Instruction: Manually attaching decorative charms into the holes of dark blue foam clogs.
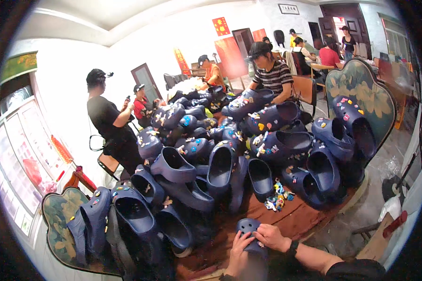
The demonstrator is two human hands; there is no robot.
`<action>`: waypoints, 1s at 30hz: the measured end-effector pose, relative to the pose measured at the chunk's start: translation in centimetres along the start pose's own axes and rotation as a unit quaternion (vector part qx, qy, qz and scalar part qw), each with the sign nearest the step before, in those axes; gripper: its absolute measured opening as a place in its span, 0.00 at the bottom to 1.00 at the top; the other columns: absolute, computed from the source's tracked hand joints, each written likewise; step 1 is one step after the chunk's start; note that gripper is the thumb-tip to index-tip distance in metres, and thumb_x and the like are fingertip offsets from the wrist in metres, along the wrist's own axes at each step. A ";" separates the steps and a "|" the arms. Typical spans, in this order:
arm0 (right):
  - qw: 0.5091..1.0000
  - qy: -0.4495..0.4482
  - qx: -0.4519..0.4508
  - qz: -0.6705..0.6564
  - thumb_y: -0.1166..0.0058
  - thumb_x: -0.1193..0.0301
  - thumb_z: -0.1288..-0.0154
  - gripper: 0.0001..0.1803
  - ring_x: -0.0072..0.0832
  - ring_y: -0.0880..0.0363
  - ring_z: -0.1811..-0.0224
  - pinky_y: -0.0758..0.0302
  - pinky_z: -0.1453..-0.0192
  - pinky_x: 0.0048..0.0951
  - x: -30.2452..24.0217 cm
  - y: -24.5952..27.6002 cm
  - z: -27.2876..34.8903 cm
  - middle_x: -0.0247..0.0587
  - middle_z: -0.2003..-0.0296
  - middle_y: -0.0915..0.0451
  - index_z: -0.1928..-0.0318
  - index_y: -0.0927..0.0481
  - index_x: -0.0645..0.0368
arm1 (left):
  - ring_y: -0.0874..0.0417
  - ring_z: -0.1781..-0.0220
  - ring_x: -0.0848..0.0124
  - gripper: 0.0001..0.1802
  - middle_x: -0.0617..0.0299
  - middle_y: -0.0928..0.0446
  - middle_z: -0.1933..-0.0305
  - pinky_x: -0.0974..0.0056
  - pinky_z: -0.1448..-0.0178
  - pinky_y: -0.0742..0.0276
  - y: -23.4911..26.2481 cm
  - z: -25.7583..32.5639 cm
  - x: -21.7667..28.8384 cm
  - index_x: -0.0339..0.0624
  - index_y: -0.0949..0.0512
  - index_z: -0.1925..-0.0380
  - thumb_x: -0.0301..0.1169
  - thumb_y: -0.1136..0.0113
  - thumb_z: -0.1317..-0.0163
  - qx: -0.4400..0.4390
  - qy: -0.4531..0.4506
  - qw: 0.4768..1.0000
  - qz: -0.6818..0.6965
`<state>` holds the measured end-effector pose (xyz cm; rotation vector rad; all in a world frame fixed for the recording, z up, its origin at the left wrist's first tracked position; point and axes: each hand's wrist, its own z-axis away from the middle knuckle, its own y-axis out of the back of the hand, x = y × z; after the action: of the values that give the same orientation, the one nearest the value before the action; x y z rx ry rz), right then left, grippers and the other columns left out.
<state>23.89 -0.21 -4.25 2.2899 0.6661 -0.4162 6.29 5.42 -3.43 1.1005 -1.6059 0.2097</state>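
Observation:
A navy clog (248, 225) with round holes in its toe lies near the table's front edge, its toe pointing away from me. My left hand (239, 252) is wrapped over its left side, fingers on the upper. At the right of the toe, my right hand (273, 238) pinches its fingertips close to the holes. A small pale bit shows under those fingers, too small to name for sure. Beyond the clog lies a loose pile of colourful shoe charms (277, 197) on the brown tabletop (267, 218).
Navy clogs (222, 164), many with charms, are heaped across the table. Carved chair backs with painted flowers stand at left (63, 210) and right (361, 84). A person in a striped shirt (276, 75) works across the table; another in black (109, 117) stands at left.

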 end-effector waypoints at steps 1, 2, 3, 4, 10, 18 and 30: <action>0.999 -0.016 -0.026 -0.011 0.42 0.69 0.37 0.12 0.41 0.26 0.72 0.28 0.71 0.39 0.6 -0.2 0.1 0.43 0.76 0.29 0.75 0.27 0.59 | 0.45 0.24 0.49 0.27 0.56 0.24 0.39 0.52 0.22 0.53 -0.1 -0.3 0.5 0.47 0.17 0.52 0.20 0.55 0.52 0.005 0.015 1.000 0.018; 0.999 -0.027 -0.014 -0.034 0.43 0.69 0.36 0.12 0.42 0.26 0.73 0.29 0.72 0.40 0.9 -0.3 0.0 0.44 0.78 0.30 0.76 0.27 0.60 | 0.41 0.26 0.50 0.26 0.57 0.24 0.39 0.52 0.22 0.54 0.2 -0.5 0.6 0.47 0.16 0.53 0.20 0.54 0.52 -0.011 -0.009 1.000 0.010; 0.999 -0.035 -0.014 -0.032 0.43 0.69 0.36 0.12 0.42 0.26 0.73 0.29 0.72 0.40 0.8 -0.2 0.1 0.44 0.78 0.30 0.76 0.27 0.60 | 0.41 0.26 0.50 0.26 0.57 0.24 0.39 0.52 0.22 0.54 0.4 -0.6 0.8 0.47 0.16 0.53 0.20 0.54 0.52 -0.018 -0.006 1.000 0.013; 0.998 -0.040 -0.009 -0.050 0.44 0.70 0.36 0.12 0.42 0.27 0.74 0.30 0.72 0.40 0.7 0.0 -0.1 0.44 0.78 0.30 0.76 0.27 0.60 | 0.40 0.27 0.51 0.26 0.58 0.24 0.40 0.52 0.22 0.55 0.7 -0.6 0.9 0.48 0.16 0.54 0.20 0.53 0.52 -0.036 -0.012 0.999 0.006; 0.989 -0.069 -0.003 -0.134 0.45 0.67 0.33 0.18 0.46 0.27 0.78 0.33 0.75 0.42 0.4 -0.3 0.9 0.47 0.81 0.31 0.79 0.29 0.59 | 0.36 0.30 0.52 0.14 0.60 0.21 0.46 0.50 0.25 0.50 1.4 0.2 1.3 0.48 0.16 0.58 0.28 0.36 0.48 -0.067 -0.100 0.992 -0.024; 0.973 -0.173 -0.009 -0.149 0.41 0.64 0.35 0.18 0.44 0.28 0.78 0.31 0.74 0.41 0.6 1.2 2.9 0.46 0.79 0.28 0.79 0.28 0.58 | 0.36 0.30 0.55 0.12 0.61 0.21 0.46 0.51 0.24 0.51 0.5 0.0 0.3 0.46 0.16 0.60 0.29 0.34 0.46 -0.043 0.021 0.997 0.054; 0.997 0.006 -0.057 0.044 0.49 0.73 0.37 0.08 0.43 0.24 0.56 0.29 0.52 0.43 4.8 4.2 -0.8 0.44 0.61 0.22 0.60 0.21 0.61 | 0.40 0.28 0.53 0.13 0.56 0.28 0.39 0.51 0.24 0.49 2.1 -0.3 1.5 0.42 0.19 0.57 0.30 0.36 0.42 -0.114 -0.005 0.993 -0.014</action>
<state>30.30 -0.64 -3.64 2.2051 0.5778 -0.3159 5.05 5.94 -1.23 0.9482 -1.5801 0.0015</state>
